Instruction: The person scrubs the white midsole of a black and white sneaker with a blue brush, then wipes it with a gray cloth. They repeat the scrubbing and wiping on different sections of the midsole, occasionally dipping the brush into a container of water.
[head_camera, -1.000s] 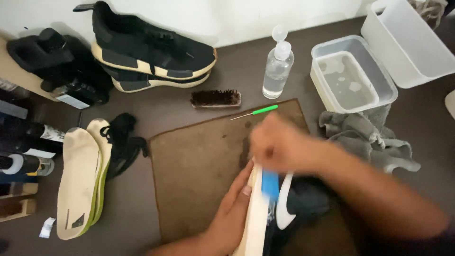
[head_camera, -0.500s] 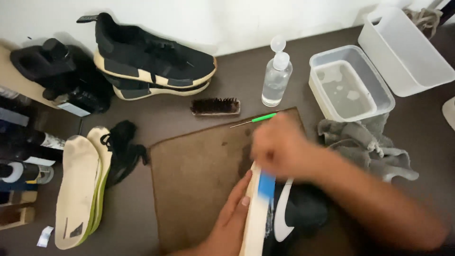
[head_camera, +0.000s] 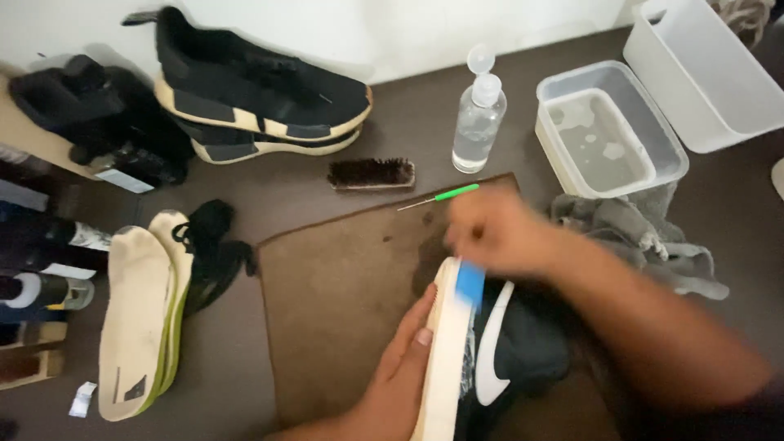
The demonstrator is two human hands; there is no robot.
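One black shoe [head_camera: 506, 351] with a white sole lies on its side on the brown mat [head_camera: 343, 286], on the table [head_camera: 408, 122]. The left hand [head_camera: 404, 359] grips its sole edge; the right hand [head_camera: 498, 233] (blurred) closes around one blue brush [head_camera: 469, 282] pressed to the sole. Nearby: two more black shoes [head_camera: 253, 102], two insoles [head_camera: 139, 318], one wooden brush [head_camera: 371, 173], one clear bottle [head_camera: 478, 122], one water tub [head_camera: 608, 131].
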